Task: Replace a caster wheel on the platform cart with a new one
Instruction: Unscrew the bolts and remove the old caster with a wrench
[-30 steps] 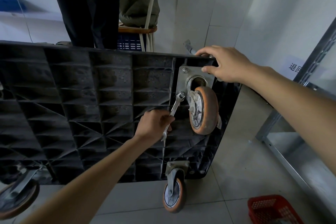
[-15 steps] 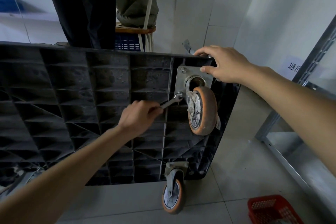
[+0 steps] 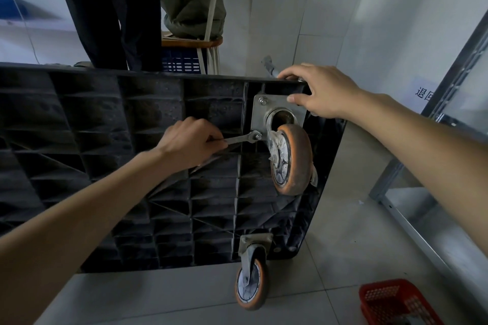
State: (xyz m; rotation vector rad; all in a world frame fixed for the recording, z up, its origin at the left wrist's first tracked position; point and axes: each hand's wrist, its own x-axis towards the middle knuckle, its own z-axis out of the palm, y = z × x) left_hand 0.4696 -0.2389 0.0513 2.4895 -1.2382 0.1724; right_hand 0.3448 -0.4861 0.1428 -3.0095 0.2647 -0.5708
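Two hands work on the platform cart (image 3: 105,140), which stands on its side on the floor with the ribbed black underside toward the camera. The left hand (image 3: 190,142) has its fingers curled around the handle of a wrench (image 3: 239,139); the wrench lies almost level, its long axis running left to right, and its head sits on the bolt at the lower left corner of the metal mounting plate (image 3: 260,113). The right hand (image 3: 320,91) grips the top edge of the cart at its upper right corner, thumb on the plate. Below the plate hangs the worn orange caster wheel (image 3: 293,161). A second caster (image 3: 252,285) is at the bottom edge. A red basket (image 3: 396,303) stands on the floor
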